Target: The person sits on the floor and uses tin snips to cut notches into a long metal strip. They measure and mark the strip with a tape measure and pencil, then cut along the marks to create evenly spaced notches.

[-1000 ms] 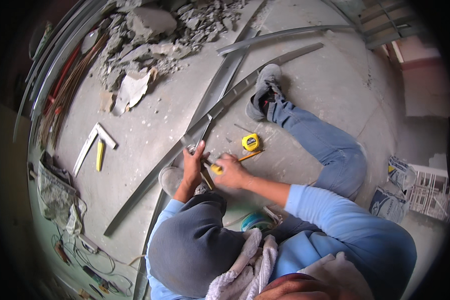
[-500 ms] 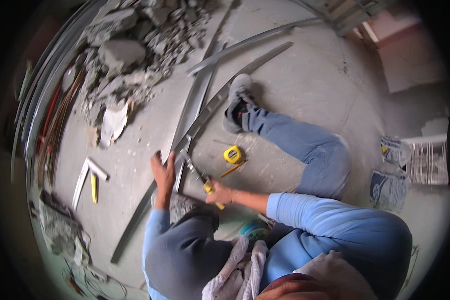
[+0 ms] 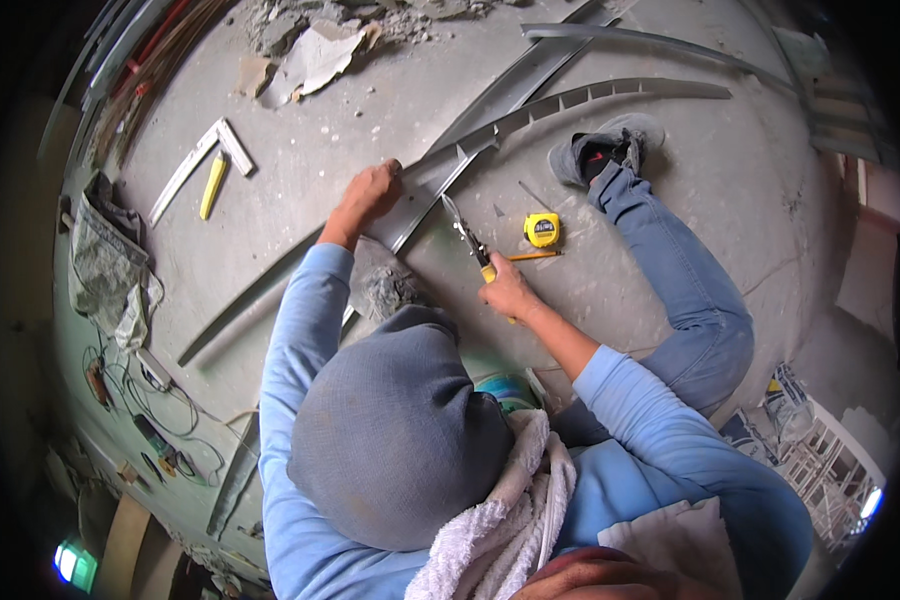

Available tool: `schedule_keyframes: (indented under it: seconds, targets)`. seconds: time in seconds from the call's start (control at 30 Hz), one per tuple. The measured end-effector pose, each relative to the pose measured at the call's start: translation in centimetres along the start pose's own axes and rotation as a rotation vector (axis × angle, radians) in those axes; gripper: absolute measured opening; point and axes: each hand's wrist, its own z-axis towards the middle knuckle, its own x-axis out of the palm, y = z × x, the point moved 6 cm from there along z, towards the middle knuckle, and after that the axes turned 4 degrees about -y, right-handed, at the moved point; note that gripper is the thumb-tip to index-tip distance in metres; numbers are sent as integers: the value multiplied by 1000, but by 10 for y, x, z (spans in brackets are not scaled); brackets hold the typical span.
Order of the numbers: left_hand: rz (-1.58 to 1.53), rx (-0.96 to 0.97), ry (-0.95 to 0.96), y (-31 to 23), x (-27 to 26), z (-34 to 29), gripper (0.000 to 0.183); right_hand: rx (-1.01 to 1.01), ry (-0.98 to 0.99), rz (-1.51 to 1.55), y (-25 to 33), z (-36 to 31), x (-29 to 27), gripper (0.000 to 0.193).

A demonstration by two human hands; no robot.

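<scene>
A long grey metal channel [image 3: 255, 298] runs diagonally across the floor, its far part curved, with several upright tabs along its cut edge. My left hand [image 3: 368, 198] is closed around it near the middle. In my right hand [image 3: 510, 290] are tin snips [image 3: 473, 245] with yellow grips. Their blades point toward the channel, apart from its notched edge. A wider metal channel [image 3: 515, 85] crosses beneath the first one. Right of the snips lie a yellow tape measure [image 3: 542, 230] and a yellow pencil [image 3: 536, 255].
At left lie a white L-shaped piece [image 3: 185, 172] and a yellow utility knife [image 3: 212, 186]. Rubble [image 3: 280, 30] and another metal strip [image 3: 660, 45] are at the far side. A corded green power tool [image 3: 155, 437] lies lower left. My outstretched leg [image 3: 660, 250] is at right.
The view has turned and shifted, so the rubble sits farther up. My left hand has gone from raised fingers to a closed grip on the channel. The snips have come away from its edge.
</scene>
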Motion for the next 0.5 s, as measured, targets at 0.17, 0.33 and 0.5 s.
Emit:
schedule_keyframes:
  seconds: [0.17,0.33,0.5]
  targets:
    - [37,-70,-46,-14,-23,-17,59,33,103,36,9,0,3,89]
    - [74,-139,19,-32,-21,-34,61,9,135,95,14,-3,11,90]
    - [106,-194,-15,-38,-12,-49,66,-14,164,107,15,0,14,90]
